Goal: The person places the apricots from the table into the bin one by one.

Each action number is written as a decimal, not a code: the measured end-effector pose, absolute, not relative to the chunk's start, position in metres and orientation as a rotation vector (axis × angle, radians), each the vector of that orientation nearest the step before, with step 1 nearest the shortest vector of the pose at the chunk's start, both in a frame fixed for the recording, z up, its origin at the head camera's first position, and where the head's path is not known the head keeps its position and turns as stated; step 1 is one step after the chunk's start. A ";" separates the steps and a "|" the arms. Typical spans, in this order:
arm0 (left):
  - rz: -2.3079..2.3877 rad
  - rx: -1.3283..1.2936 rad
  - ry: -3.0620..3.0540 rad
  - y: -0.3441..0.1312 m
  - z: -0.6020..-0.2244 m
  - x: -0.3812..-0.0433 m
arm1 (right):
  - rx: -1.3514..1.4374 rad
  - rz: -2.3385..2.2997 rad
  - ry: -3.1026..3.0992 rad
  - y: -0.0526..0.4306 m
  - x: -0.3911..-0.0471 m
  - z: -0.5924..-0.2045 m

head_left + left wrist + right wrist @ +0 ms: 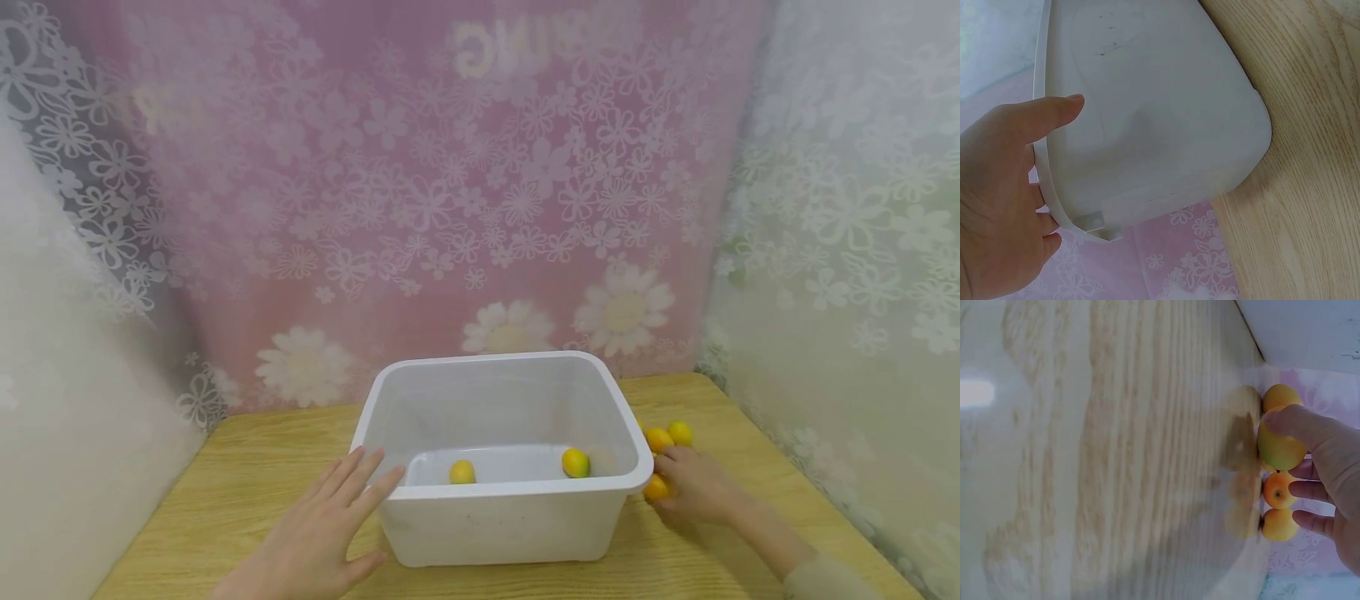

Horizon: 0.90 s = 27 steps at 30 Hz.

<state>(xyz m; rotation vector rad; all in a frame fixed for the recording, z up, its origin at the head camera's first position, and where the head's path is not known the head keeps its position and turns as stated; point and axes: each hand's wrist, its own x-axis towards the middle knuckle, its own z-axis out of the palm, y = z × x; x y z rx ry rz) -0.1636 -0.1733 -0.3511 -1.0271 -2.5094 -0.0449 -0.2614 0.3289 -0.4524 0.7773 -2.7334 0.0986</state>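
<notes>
A white plastic tub (502, 529) stands on the table with two small yellow citrus fruits inside, one fruit (462, 472) left of centre and a greener-sided fruit (576, 463) at the right. My left hand (326, 521) is at the tub's front left corner, fingers spread and straight over the rim, thumb outside the front wall. Right of the tub, my right hand (697, 483) holds a yellow-green citrus fruit (1282, 447) with the thumb on it; the index finger is mostly hidden behind. Its other fingers extend beside an orange fruit (1279, 490) and a yellow fruit (1279, 525).
Several loose fruits lie close against the tub's right side, among them a yellow fruit (680, 433) and an orange fruit (659, 440). The wooden table (217, 500) meets a pink flowered curtain (420, 208) at the back, with pale flowered sheets on both sides.
</notes>
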 end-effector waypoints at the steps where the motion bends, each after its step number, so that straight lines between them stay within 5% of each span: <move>1: -0.045 -1.027 -2.508 -0.173 -0.351 -0.164 | 0.774 0.112 -2.735 0.330 -0.261 -0.451; 27: -0.035 -1.033 -2.464 -0.173 -0.353 -0.165 | 0.811 0.180 -2.546 0.344 -0.268 -0.382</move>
